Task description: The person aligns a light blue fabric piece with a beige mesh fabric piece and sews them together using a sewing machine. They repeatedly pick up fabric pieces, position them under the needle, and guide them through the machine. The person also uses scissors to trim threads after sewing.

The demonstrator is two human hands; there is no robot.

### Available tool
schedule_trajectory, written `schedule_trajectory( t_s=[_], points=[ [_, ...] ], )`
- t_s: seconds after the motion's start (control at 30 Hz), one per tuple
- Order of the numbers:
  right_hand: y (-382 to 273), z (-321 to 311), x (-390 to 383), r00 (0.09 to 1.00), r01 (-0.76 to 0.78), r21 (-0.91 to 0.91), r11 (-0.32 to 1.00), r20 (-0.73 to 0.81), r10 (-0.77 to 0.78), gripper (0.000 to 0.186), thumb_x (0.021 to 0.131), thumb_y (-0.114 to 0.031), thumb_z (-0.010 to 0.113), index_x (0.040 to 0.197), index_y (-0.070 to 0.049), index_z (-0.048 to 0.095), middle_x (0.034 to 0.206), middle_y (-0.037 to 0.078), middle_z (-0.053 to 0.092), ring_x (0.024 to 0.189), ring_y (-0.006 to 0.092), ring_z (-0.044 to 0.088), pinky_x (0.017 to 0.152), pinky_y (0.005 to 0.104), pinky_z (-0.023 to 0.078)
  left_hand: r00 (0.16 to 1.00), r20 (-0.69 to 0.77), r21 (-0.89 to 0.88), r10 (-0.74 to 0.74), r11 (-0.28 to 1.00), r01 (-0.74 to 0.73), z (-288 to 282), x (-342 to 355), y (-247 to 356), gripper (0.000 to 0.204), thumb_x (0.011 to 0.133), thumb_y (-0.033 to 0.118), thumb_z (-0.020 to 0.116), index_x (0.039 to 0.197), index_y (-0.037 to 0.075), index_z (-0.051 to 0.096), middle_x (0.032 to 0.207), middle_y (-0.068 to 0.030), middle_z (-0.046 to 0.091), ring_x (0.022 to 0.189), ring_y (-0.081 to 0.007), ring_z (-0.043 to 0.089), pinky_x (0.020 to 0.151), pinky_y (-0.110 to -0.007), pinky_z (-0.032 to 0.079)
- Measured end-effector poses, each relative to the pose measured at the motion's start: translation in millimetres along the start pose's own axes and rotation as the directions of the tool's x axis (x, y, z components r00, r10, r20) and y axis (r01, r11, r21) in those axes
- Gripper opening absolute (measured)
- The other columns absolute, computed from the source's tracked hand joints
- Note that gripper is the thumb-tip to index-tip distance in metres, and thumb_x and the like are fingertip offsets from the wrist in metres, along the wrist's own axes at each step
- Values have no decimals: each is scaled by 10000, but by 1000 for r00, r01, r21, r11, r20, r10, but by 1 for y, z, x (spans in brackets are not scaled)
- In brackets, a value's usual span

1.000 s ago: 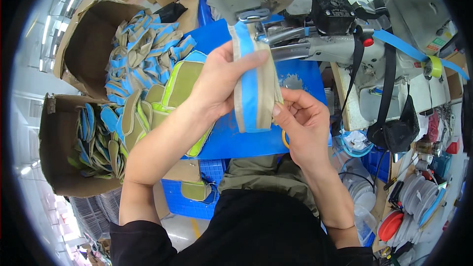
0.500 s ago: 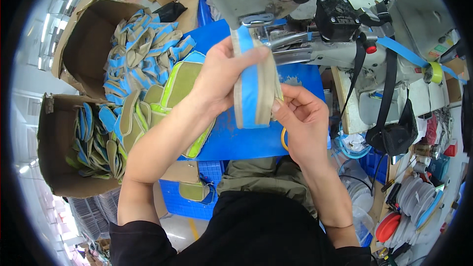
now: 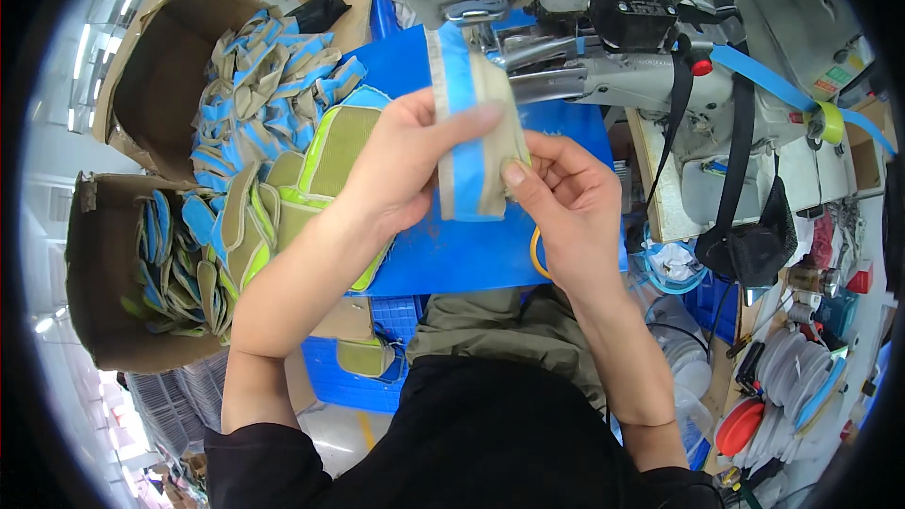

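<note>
A beige fabric piece with a blue stripe (image 3: pixel 462 179) hangs upright at the needle and metal presser of a sewing machine (image 3: pixel 471 9). My left hand (image 3: pixel 405 155) grips its left side, thumb across the stripe. My right hand (image 3: pixel 566 207) pinches its lower right edge with thumb and curled fingers. Behind the piece lies a blue work surface (image 3: pixel 452 264); an orange loop (image 3: pixel 535 254), perhaps a scissor handle, shows beside my right hand, partly hidden.
Left: two cardboard boxes (image 3: pixel 113 264), beige-and-blue pieces (image 3: pixel 264 85) and olive padded pieces (image 3: pixel 339 151). Right: the machine's arm, black straps (image 3: pixel 731 179), a blue tape (image 3: pixel 764 75) and several white reels (image 3: pixel 778 363). A blue crate (image 3: pixel 358 377) sits below.
Both hands and the striped piece appear slightly higher and further left in the picture, along with much of the surroundings, as the view has shifted. The grip looks the same.
</note>
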State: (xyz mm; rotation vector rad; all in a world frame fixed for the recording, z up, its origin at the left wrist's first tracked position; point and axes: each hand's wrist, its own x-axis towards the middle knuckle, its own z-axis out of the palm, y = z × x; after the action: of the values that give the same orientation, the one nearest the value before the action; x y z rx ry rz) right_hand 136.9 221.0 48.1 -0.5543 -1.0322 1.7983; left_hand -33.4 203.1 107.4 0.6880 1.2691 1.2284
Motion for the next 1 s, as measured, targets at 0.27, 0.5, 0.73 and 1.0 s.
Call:
schedule_trajectory(
  t_s=[0.27,0.5,0.73,1.0],
  points=[
    [0,0,1,1000,-1,-41,999,-5,0,266,949,-3,713,1205,60,678,997,52,735,884,69,667,784,229,536,999,25,-96,-30,995,33,1,7,-2,165,956,173,745,1055,49,699,942,-53,743,792,-115,728,702,-285,612],
    [1,6,4,999,15,30,999,-32,-14,265,951,13,706,1209,65,670,1021,78,735,900,87,679,797,245,556,1000,-13,-130,5,992,-7,3,13,1,171,944,171,758,1041,45,695,933,-56,740,770,-118,724,683,-288,608],
    [5,5,17,999,35,14,999,-4,-35,279,950,-6,717,1218,61,672,1033,85,738,909,93,679,814,250,555,1000,6,-105,-9,994,10,-5,26,6,170,935,164,767,1025,39,695,915,-57,735,749,-118,717,664,-282,598],
    [5,7,26,999,34,-8,999,-26,-34,303,948,-37,731,1228,64,676,1063,73,738,916,87,661,848,246,531,998,67,-58,19,998,-16,-11,32,11,180,925,158,775,1029,38,690,933,-44,733,795,-109,710,716,-289,596]
  ],
)
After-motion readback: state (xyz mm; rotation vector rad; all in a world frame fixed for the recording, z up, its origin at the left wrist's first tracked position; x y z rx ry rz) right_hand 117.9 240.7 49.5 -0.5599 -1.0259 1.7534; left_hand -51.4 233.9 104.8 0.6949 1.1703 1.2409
